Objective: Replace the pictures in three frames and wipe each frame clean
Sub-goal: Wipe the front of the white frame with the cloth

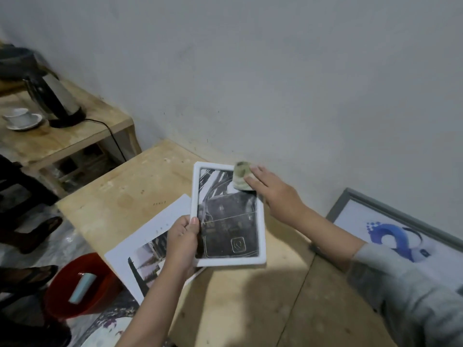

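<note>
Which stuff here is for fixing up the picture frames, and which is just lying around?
For the job: white frame, cloth, loose picture sheet, grey frame, left hand, right hand.

Just lying about: kettle, cup and saucer, red bucket.

the left hand [182, 237] gripped the white frame [261, 236] at its left edge, thumb on the front; the right hand [271, 190] pressed a crumpled cloth [241, 175] with straight fingers onto the frame's upper right corner; a dark picture [229, 221] showed in the frame; a printed sheet [150, 236] lay on the wooden table [238, 304] under the left hand; a grey frame [390, 214] leaned at the wall on the right; a red bucket [62, 291] stood beside the table; a kettle [53, 93] and a cup [16, 113] sat on a second table [75, 136].
</note>
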